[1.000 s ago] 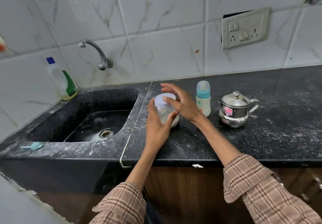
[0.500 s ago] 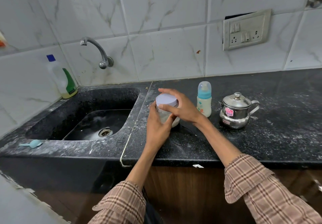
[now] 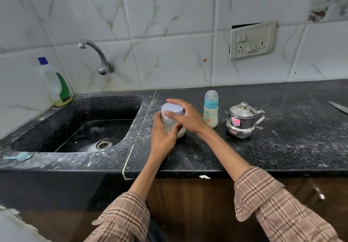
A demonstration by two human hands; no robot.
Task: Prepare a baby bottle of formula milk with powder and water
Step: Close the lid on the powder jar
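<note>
A clear plastic jar (image 3: 170, 124) with a little white powder at its bottom stands on the black counter (image 3: 282, 128), just right of the sink. My left hand (image 3: 162, 134) grips the jar's body from the near side. My right hand (image 3: 186, 117) curls over its pale lilac lid (image 3: 172, 108), fingers and thumb round the rim. To the right stands a baby bottle (image 3: 211, 110) with a teal collar and clear cap, milky liquid in its lower part. Further right sits a small steel kettle (image 3: 242, 121) with its lid on.
A black sink (image 3: 84, 128) with a wall tap (image 3: 96, 53) lies to the left, a detergent bottle (image 3: 54, 83) at its back corner. A light blue scoop (image 3: 19, 156) lies on the sink's front ledge. A knife blade (image 3: 339, 107) shows at the right edge.
My right hand has come down from hovering above the jar and closed round the lid. My left hand has stayed on the jar's body.
</note>
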